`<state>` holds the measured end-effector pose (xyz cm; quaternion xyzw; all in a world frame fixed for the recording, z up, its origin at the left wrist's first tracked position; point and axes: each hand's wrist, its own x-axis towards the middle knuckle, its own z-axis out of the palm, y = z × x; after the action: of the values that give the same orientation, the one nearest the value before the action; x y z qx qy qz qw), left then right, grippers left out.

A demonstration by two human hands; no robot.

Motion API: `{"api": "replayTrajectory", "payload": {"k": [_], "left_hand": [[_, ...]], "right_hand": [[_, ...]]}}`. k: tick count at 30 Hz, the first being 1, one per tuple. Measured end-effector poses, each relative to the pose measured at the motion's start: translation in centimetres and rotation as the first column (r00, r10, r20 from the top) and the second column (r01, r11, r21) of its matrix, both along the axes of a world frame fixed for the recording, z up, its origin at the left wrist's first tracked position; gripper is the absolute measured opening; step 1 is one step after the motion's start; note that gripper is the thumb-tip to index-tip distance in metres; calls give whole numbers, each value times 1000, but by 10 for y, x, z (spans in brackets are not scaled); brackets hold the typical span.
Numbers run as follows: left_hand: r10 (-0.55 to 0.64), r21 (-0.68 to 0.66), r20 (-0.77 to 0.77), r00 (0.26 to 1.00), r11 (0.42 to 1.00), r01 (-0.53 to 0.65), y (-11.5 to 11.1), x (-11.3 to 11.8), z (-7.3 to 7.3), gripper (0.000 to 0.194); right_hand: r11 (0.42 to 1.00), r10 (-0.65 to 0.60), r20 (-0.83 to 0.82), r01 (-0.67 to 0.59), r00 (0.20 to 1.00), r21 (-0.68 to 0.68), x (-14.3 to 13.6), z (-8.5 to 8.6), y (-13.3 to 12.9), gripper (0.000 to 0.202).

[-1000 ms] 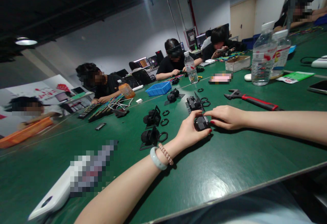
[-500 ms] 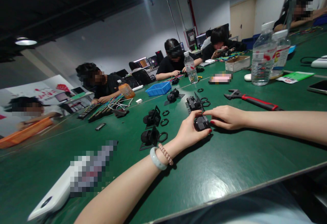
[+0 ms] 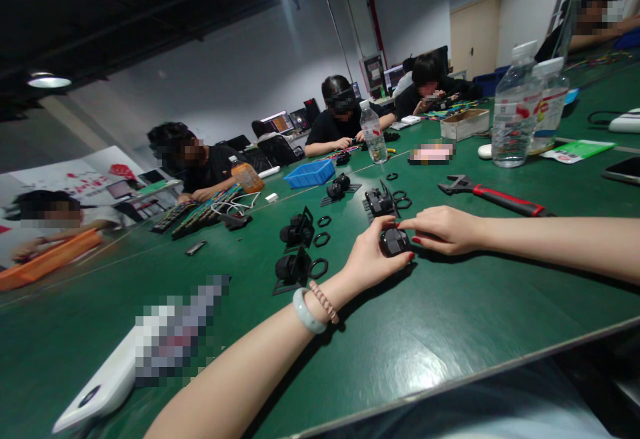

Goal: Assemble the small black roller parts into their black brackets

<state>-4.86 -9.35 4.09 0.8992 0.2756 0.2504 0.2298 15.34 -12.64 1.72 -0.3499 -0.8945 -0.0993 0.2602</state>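
Note:
My left hand is closed round a round black plastic part, thumb at its near edge and fingers at its far edge. From the right, my right hand meets the same part; its index fingertip is on the top, its thumb is at the right edge, and the other fingers are curled. Just beyond stands a black bracketed assembly, with a black ring nut next to it. Left of my hands are more black assemblies, each close to a black ring.
An adjustable wrench with a red and black handle lies to the right. Water bottles, a cardboard box and a blue tray stand farther back. A white device lies front left. Several people sit round the green table.
The tip of my right index finger has shifted slightly on the black part. My left hand keeps its grip, and the things on the table stay in place.

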Motion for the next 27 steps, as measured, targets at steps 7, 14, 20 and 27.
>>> {"api": "replayTrajectory", "payload": {"k": [7,14,20,27], "left_hand": [[1,9,-8,1000,1000,-1,0,0,-1,54],[-7,24,-11,1000,1000,7,1,-1,-1,54],[1,18,-14,1000,1000,-1,0,0,-1,54],[-10,17,1,1000,1000,9,1,0,-2,54]], "right_hand": [[1000,-9,-8,9,1000,-1,-1,0,-1,34],[1000,-7,3,7,1000,-6,-1,1,-1,34],[1000,-20,14,20,1000,2,-1,1,-1,33],[1000,-25,11,24,1000,13,-1,0,-1,33]]}}
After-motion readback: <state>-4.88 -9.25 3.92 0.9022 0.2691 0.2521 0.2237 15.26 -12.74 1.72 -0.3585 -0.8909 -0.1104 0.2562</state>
